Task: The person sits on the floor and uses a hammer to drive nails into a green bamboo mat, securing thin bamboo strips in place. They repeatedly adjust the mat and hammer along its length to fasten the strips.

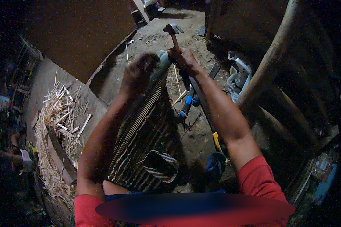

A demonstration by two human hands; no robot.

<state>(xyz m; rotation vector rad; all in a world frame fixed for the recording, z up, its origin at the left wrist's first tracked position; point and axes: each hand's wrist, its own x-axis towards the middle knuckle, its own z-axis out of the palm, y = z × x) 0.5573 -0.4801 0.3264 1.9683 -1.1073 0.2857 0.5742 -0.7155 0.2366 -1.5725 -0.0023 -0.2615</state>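
My right hand (187,62) is wrapped round the wooden handle of a claw hammer (174,32), whose metal head points up and away from me. Close by on its left is my left hand (138,73), dark and smeared, so its fingers do not show clearly. Between the two hands lies a pale greenish, shiny thing (163,56), maybe plastic, at the far end of a slatted bench (136,117) of thin strips. I cannot tell whether my left hand touches it. Nearer me, a dark rounded piece with a striped rim (161,166) rests on the slats.
A heap of split strips (60,128) covers the ground at left. Blue-handled tools (187,100) and a yellow-ended piece (216,142) lie right of the bench. White plastic bags (238,73) sit beside a leaning wooden pole (271,60). A brown panel (79,34) stands at far left.
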